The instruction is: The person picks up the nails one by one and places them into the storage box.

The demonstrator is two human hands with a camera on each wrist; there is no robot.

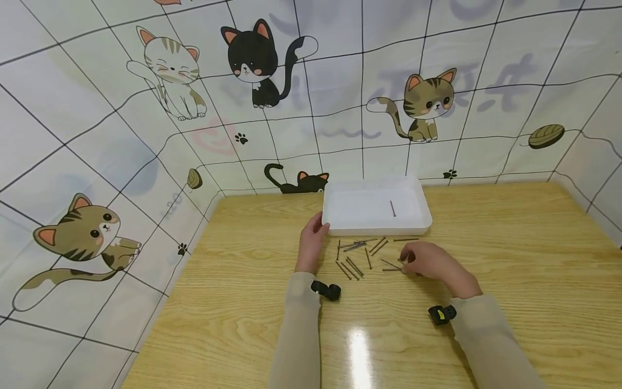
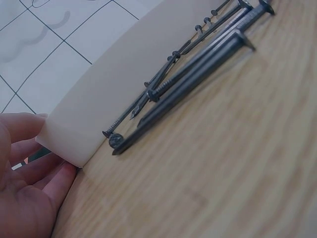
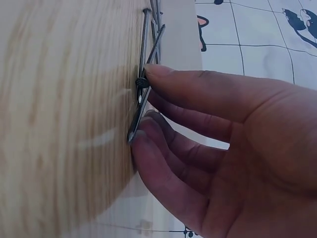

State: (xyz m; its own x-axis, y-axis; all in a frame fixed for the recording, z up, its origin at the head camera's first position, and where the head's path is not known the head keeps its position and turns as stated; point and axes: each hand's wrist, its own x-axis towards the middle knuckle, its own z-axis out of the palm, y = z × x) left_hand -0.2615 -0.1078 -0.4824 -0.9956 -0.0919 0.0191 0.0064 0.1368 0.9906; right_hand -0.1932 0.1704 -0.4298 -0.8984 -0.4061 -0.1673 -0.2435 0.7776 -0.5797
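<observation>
A white rectangular tray (image 1: 379,232) stands on the table with a single nail (image 1: 393,208) in it. My left hand (image 1: 311,243) holds the tray's near left corner; in the left wrist view its thumb and fingers (image 2: 59,186) bend about that corner. Several long dark nails (image 1: 355,267) lie scattered in front of the tray. At the right side of this scatter, my right hand (image 1: 432,266) reaches down with curled fingers. In the right wrist view, thumb and fingertips (image 3: 163,72) close about a nail (image 3: 136,121) low over the wood, beside another nail (image 3: 144,42). The fingers partly hide it.
The wooden table (image 1: 233,302) runs back to a wall covering (image 1: 340,129) printed with cats and grid lines, just behind the tray. Another such wall (image 1: 97,162) rises on the left. Small black devices (image 1: 441,314) are worn at both wrists.
</observation>
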